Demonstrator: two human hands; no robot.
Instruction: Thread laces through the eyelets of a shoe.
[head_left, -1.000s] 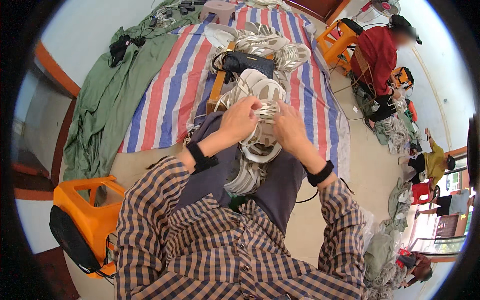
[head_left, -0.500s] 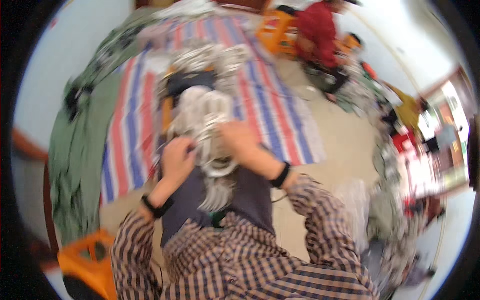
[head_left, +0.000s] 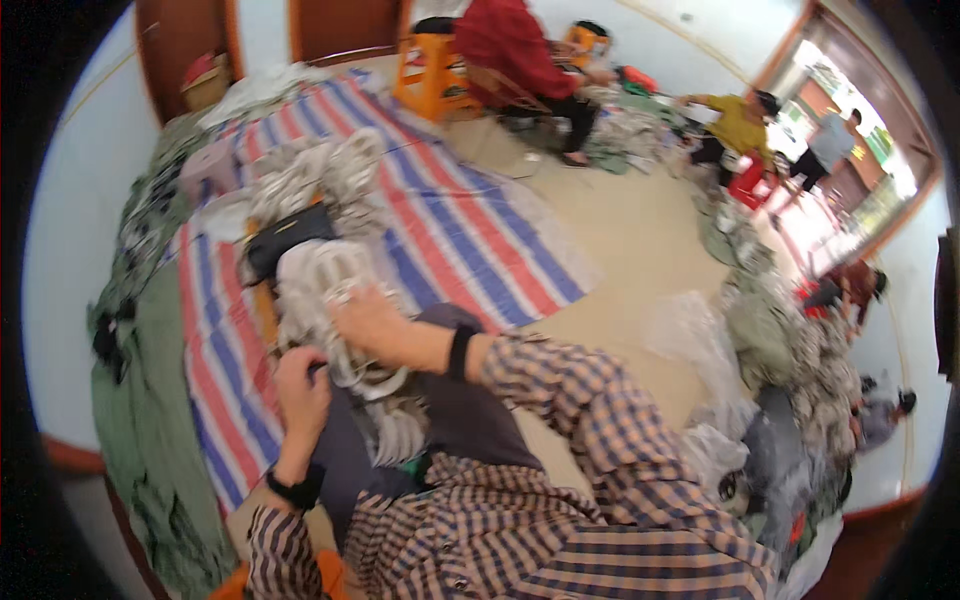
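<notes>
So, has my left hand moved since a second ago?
Yes, your left hand has drawn back toward you, farther from the black bag.

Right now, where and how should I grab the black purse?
Probably grip the purse by its left end, coming from the left: it lies crosswise, long and narrow, with pale shoes crowding its near and far sides, while that end looks freer.

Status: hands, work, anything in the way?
Right hand on pale shoes. Left hand close by, hold unclear. Black bag just beyond, apart from both hands.
</notes>
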